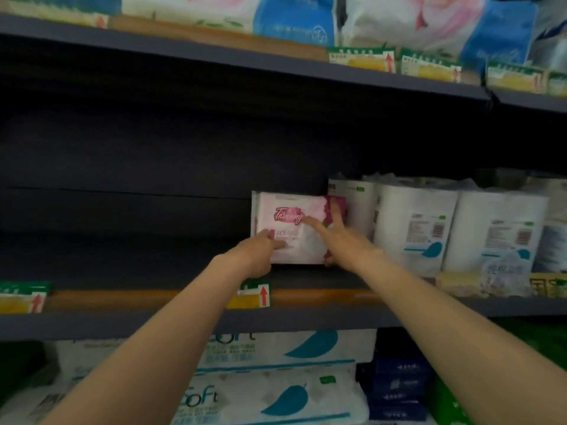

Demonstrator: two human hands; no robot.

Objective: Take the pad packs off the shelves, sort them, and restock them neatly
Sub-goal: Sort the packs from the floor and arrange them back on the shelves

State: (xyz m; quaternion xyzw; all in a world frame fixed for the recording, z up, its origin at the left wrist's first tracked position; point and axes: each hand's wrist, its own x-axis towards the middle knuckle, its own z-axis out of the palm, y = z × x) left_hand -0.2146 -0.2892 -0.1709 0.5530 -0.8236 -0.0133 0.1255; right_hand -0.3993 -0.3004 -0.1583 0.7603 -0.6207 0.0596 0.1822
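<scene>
Both bare forearms reach up from the bottom of the view toward the middle shelf [306, 285], a dark grey board with an orange strip along its front edge. On it stands the pad pack [291, 228], upright, white and pink with a pink script logo on its face, and everything else is placed from it here.

At the pack's lower left corner, the left hand [256, 256] holds it: the fingers [276, 244] are curled onto the front face near the bottom edge, and the thumb appears to sit below the corner. At the pack's right side, the right hand [337, 237] lies against it with fingers spread and straight; the index finger [311, 223] presses flat on the front just under the logo, while another finger [335, 211] runs up the pink right edge. The thumb seems to be down at the pack's lower right corner, though blur hides the detail.

Just right of the pack, touching or nearly touching it, stand wrapped white paper rolls [420, 228] with teal leaf marks, filling that end of the shelf. Left of the pack the shelf is dark. Directly below the pack, on the shelf's front edge, is a green and yellow price tag [254, 296] with a red arrow; a similar tag [23, 297] sits far to the pack's left. Above the pack, the upper shelf [214, 53] carries blue, white and pink tissue bags [294, 19]. Below the pack, under the shelf, lie tissue packs [276, 391] printed with teal leaves.
</scene>
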